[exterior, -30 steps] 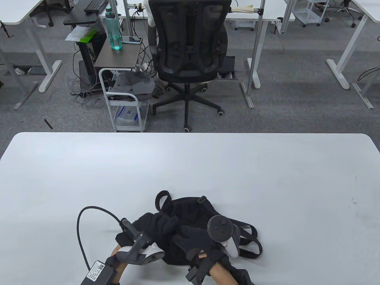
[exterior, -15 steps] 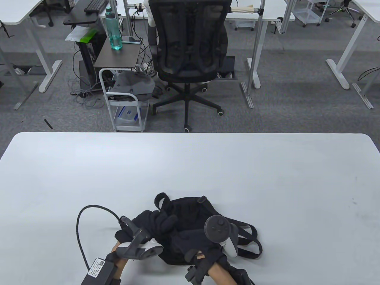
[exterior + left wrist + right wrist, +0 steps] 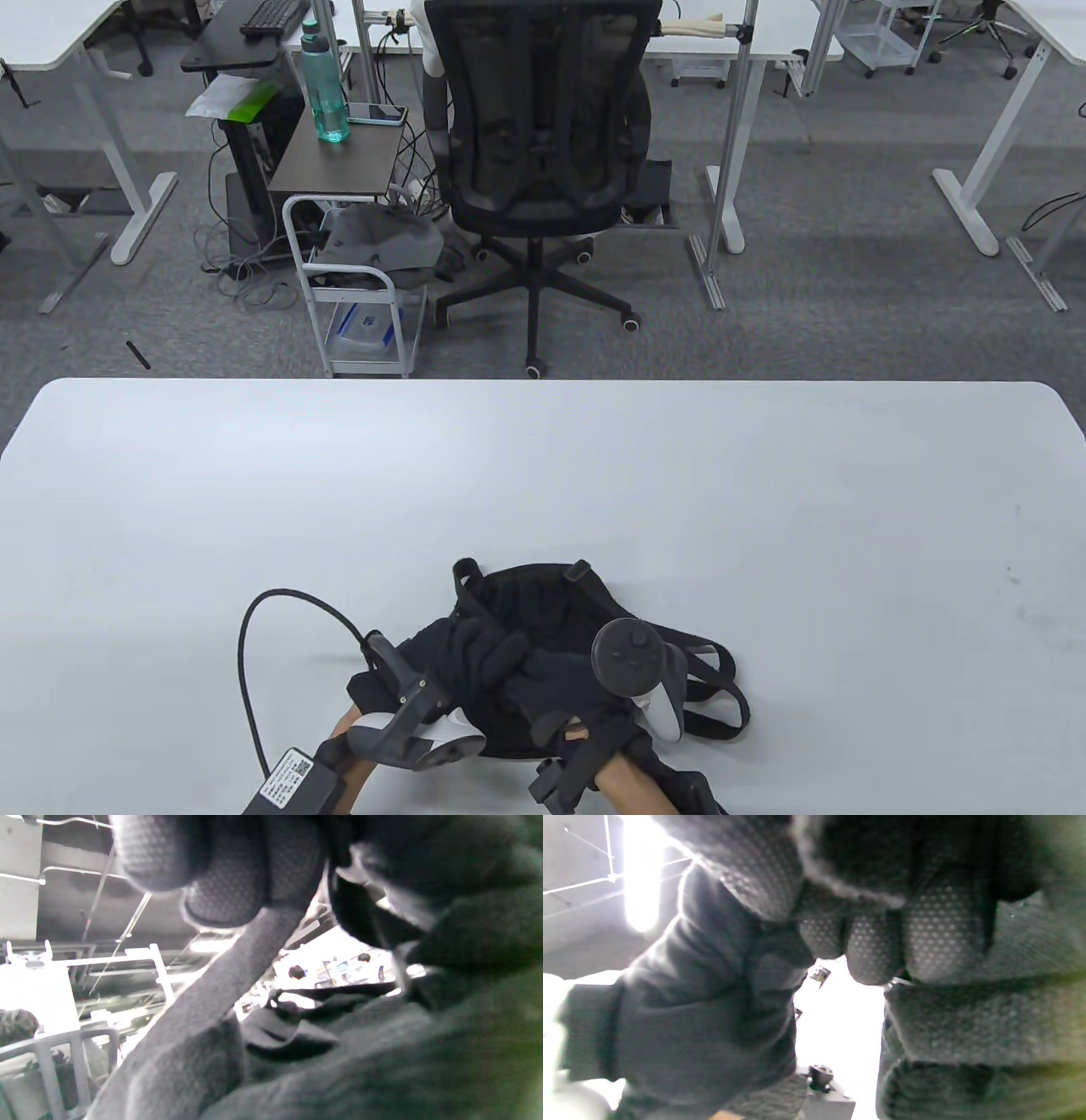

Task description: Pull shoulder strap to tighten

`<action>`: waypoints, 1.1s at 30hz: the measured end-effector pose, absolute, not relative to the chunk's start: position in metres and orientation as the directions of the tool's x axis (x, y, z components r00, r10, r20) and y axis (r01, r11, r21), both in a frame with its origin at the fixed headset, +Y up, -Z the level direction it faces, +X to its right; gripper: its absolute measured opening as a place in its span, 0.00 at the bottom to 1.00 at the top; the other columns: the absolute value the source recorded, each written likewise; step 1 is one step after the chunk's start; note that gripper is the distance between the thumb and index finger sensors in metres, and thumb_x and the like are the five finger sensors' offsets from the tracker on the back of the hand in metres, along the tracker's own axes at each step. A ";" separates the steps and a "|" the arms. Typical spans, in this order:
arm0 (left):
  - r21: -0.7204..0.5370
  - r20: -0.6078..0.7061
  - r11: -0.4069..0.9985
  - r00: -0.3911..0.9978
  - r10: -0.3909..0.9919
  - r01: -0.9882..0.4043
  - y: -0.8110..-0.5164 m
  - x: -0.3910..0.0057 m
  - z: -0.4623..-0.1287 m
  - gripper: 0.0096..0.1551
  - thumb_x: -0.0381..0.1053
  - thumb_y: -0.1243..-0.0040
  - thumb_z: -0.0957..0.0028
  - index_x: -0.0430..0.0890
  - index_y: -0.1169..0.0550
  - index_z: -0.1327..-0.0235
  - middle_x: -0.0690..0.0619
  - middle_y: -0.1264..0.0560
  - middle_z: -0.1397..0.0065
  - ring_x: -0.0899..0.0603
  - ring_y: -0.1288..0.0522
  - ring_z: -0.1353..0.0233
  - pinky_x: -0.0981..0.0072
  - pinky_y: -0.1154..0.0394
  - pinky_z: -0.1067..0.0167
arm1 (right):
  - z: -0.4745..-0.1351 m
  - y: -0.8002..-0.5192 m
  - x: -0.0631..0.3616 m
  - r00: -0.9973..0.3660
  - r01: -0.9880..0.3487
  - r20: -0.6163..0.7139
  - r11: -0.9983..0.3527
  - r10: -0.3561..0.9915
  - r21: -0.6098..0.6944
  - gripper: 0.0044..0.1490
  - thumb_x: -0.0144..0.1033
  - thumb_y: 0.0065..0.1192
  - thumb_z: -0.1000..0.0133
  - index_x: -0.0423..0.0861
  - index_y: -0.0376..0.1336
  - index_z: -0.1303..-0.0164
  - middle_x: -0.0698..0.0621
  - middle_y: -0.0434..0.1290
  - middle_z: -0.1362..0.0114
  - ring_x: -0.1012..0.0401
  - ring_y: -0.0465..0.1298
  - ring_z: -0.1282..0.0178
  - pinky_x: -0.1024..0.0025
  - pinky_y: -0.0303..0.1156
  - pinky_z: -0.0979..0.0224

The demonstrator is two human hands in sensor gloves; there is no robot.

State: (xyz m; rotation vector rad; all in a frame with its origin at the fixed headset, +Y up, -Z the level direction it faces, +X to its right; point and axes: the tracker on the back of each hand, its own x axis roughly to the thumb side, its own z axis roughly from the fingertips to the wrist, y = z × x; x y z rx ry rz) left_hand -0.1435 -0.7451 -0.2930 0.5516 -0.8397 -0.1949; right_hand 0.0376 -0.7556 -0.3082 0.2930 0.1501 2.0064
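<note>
Hands: your left hand (image 3: 475, 658) and right hand (image 3: 556, 679) sit together on the black backpack (image 3: 543, 598) at the near edge of the white table (image 3: 543, 475), gloves overlapping.
Left hand: in your left wrist view its fingertips (image 3: 237, 878) curl down onto a padded shoulder strap (image 3: 203, 997) rising from the fabric; you grip that strap.
Right hand: in your right wrist view its dotted fingers (image 3: 874, 942) are curled tight against dark fabric; whether you hold a strap or bag cloth, I cannot tell.
Trackers: one tracker (image 3: 416, 734) rides your left hand with a cable (image 3: 254, 645) looping over the table; the other tracker (image 3: 632, 658) stands on your right.
Backpack: it lies flat, near the table's front middle, with a small top loop (image 3: 465, 570) at its far side and thin strap loops (image 3: 721, 696) spilling to your right.
Beyond the table: a black mesh office chair (image 3: 543, 153) stands on grey carpet, with a white cart (image 3: 361, 289) to its left.
Farthest: a green water bottle (image 3: 325, 85) stands on a small side table (image 3: 339, 157).
</note>
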 end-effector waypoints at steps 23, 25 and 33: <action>0.563 0.637 0.826 0.650 -0.415 -0.025 -0.745 -0.141 -0.290 0.38 0.55 0.59 0.65 0.59 0.38 0.34 0.61 0.18 0.50 0.52 0.16 0.47 0.66 0.19 0.49 | -0.309 -0.757 0.040 -0.420 -0.857 0.146 -0.444 0.896 0.261 0.23 0.37 0.69 0.50 0.33 0.80 0.60 0.38 0.87 0.57 0.45 0.86 0.60 0.43 0.75 0.45; 0.534 0.642 0.846 0.651 -0.405 0.000 -0.751 -0.148 -0.300 0.38 0.56 0.60 0.65 0.63 0.39 0.33 0.62 0.18 0.49 0.52 0.17 0.47 0.66 0.19 0.48 | -0.308 -0.757 0.035 -0.435 -0.843 0.140 -0.457 0.889 0.284 0.24 0.36 0.67 0.50 0.31 0.81 0.61 0.37 0.88 0.58 0.45 0.86 0.62 0.43 0.75 0.44; 0.537 0.577 0.841 0.702 -0.417 0.059 -0.748 -0.162 -0.307 0.38 0.55 0.58 0.64 0.61 0.38 0.33 0.62 0.18 0.49 0.52 0.17 0.46 0.66 0.19 0.48 | -0.308 -0.757 0.035 -0.452 -0.820 0.146 -0.474 0.880 0.321 0.23 0.36 0.69 0.51 0.33 0.81 0.61 0.37 0.88 0.57 0.44 0.86 0.60 0.43 0.74 0.43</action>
